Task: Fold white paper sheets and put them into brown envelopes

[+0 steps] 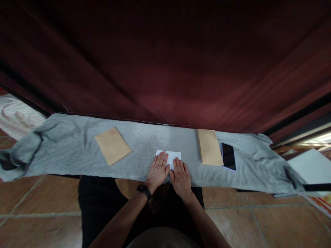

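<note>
Paper (171,155), one, white: on the cloth at its near middle, directly before the seated person, partly covered by both hands. Left hand (158,168): palm down, flat, fingers extended over the paper's left part, open and gripping nothing; black band (144,190) at the wrist. Right hand (181,176): likewise flat and ungripping, fingertips at the paper's right part, thumb near the left one. Envelope (113,145), one, tan, faint red print near its far edge: lying askew, well left of the hands. Packet (210,147), one, tan, thicker: right of the hands. Phone (229,156), one, dark screen upward: just beside the packet; contact at the corner, I cannot tell. Cloth (67,148), grey, rumpled at both ends. Curtain (165,75), dark red: behind everything listed.
</note>
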The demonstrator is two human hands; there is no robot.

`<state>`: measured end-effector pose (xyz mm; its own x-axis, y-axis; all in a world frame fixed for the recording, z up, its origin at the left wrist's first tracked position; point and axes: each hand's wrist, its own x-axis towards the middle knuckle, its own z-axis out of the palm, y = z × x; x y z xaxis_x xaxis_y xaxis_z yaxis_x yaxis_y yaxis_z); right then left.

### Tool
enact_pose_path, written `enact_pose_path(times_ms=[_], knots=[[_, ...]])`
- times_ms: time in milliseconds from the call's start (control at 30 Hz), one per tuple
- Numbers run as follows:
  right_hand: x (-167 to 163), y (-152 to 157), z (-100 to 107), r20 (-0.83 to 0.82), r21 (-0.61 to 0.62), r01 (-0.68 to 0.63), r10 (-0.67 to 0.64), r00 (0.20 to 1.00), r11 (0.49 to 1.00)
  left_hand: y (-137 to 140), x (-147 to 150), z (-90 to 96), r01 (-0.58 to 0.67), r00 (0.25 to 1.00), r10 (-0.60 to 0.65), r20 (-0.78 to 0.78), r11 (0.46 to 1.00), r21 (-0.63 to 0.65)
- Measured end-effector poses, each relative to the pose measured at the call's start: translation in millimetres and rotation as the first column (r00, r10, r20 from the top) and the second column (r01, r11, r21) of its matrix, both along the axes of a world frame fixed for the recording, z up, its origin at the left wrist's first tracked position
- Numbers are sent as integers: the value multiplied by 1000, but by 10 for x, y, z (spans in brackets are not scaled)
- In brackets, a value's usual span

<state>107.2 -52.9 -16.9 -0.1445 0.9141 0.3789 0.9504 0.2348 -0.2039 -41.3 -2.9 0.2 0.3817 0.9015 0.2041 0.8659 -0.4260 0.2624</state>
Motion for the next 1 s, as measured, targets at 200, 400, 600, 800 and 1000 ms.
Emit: enact_pose_path(times_ms=[200,400,600,800,1000], knots=[[-12,5,24,32,3,4,-5,999,1000,-2,1,-11,-21,994,23,-103,999,25],[-28,7,6,39,27,13,-14,999,1000,-17,-35,-66,-18,992,26,-127,998,65],[-19,29,11,46,-8,0,0,999,1000,-16,-47,-64,-7,994,15,-104,997,74],[-18,2,0,-4,-25,0,0,1000,1000,-30,-45,-28,-13,997,19,-80,998,69],[1,97,164,-185,-145,-3,-24,982,989,8,57,-48,-43,994,46,-95,998,36]])
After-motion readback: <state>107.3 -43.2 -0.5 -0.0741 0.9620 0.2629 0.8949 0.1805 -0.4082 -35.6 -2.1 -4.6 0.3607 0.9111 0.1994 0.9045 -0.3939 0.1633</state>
